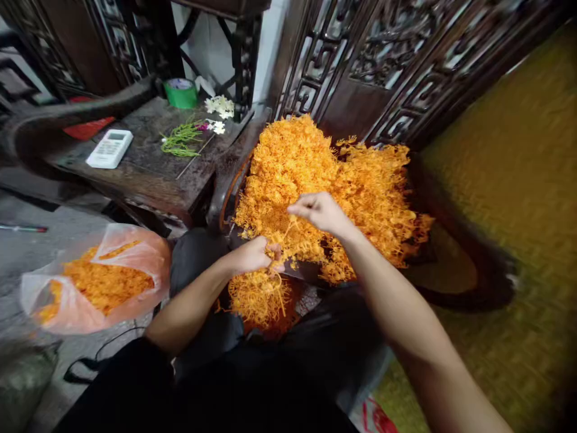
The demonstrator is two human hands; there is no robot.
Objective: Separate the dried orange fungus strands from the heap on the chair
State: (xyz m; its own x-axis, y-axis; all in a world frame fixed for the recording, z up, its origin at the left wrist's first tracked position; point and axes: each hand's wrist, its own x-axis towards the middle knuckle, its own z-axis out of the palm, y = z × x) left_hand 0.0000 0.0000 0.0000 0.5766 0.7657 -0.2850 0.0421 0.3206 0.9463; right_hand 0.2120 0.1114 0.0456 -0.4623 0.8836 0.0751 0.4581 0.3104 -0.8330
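Observation:
A large heap of frilly orange flower-like strands covers the dark wooden seat before me. My left hand is closed around the top of a bunch of thin orange strands, which hangs below it between my knees. Just above and to the right, my right hand is pinched over the heap's near side. A thin orange strand runs down from its fingertips toward my left hand. The fingers hide where they grip.
At left, a plastic bag holding more orange strands lies on the floor. A wooden side table bears a white remote control, green tape, green stems and white flowers. The chair's carved back rises behind the heap.

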